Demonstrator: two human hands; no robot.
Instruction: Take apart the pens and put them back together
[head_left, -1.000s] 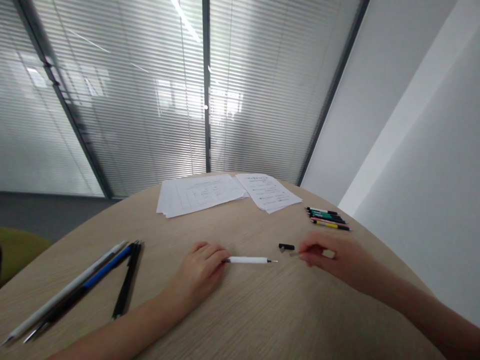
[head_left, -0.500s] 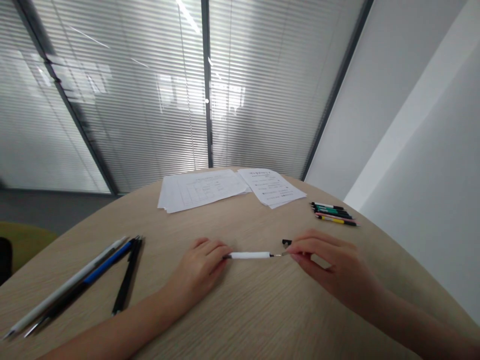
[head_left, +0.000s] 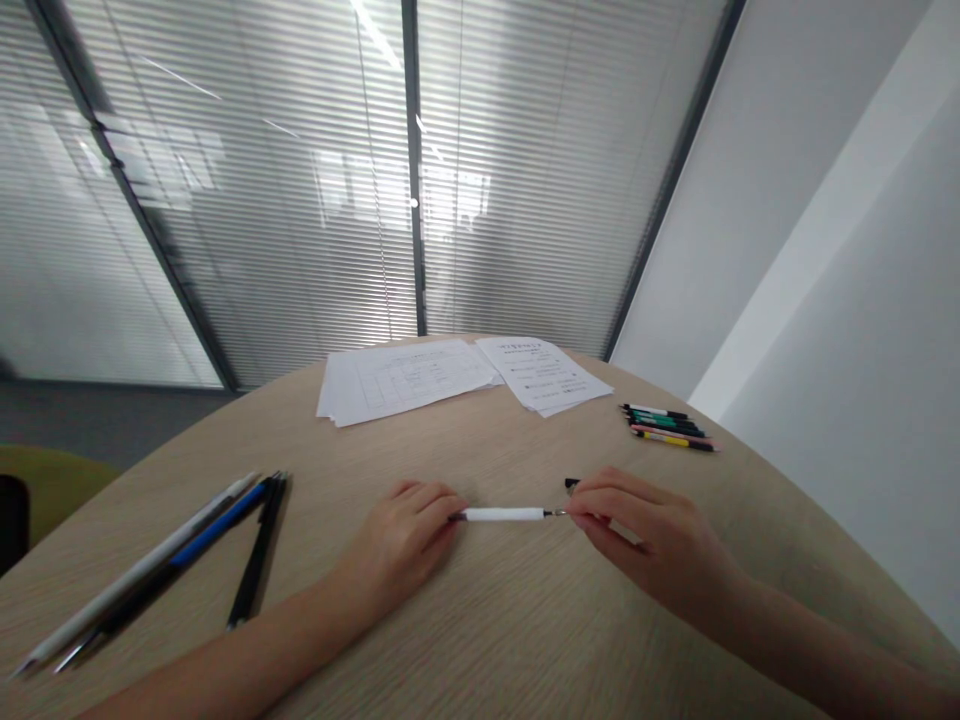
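A white pen (head_left: 502, 514) with a thin metal tip lies level on the wooden table (head_left: 480, 640). My left hand (head_left: 401, 548) pinches its dark rear end. At the tip, my right hand (head_left: 637, 525) pinches a short, thin grey piece, which is mostly hidden by my fingers and meets the pen's tip. Just behind those fingers, a small black pen cap (head_left: 571, 484) stands partly hidden.
Two stacks of printed paper (head_left: 405, 380) lie at the table's far side. Several short colored pens (head_left: 664, 427) lie at the right, and long white, blue and black pens (head_left: 217, 525) at the left. Glass walls with blinds (head_left: 262, 200) stand behind the curved table edge.
My right hand has moved left, bringing the thin grey piece from a gap to the pen's tip. It now covers more of the black cap. My left hand stays on the pen.
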